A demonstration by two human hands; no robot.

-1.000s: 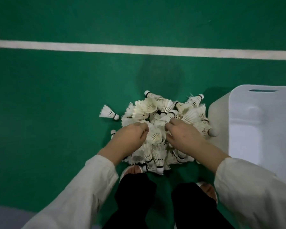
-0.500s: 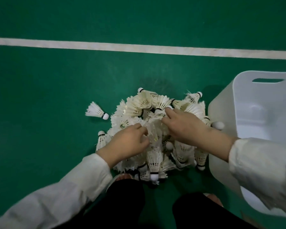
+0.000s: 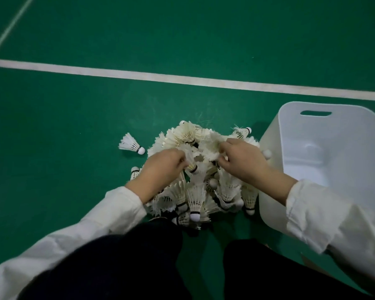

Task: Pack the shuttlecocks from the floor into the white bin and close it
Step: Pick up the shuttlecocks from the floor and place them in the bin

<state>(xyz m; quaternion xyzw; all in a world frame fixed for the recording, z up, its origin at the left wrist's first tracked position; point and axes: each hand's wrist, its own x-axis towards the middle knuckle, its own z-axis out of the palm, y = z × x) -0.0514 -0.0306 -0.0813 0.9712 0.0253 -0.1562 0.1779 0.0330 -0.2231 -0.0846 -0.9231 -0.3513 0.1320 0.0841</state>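
Both hands are pressed into the top of a heap of shuttlecocks [image 3: 195,191] piled on the green floor [image 3: 74,126] just in front of the person's knees. The left hand [image 3: 162,167] comes in from seven o'clock, back of the hand up, wrist slightly bent, fingers curled down into the feathers; its grip is narrow and closed on a clump of shuttlecocks at the heap's centre. The right hand [image 3: 243,161] reaches in from four o'clock, knuckles raised, thumb tucked under, fingers hooked over feathers at the heap's upper right; its grip is likewise closed on shuttlecocks. The two hands sit near each other, fingertips facing across a small gap filled with feathers. White sleeves [image 3: 117,213] cover both forearms to the wrist.

One stray shuttlecock [image 3: 131,145] lies apart at nine o'clock of the heap, cork pointing right. The white bin [image 3: 333,148] stands open at three o'clock, touching the heap's edge, its inside bare where visible. A white court line [image 3: 182,79] crosses the floor beyond.
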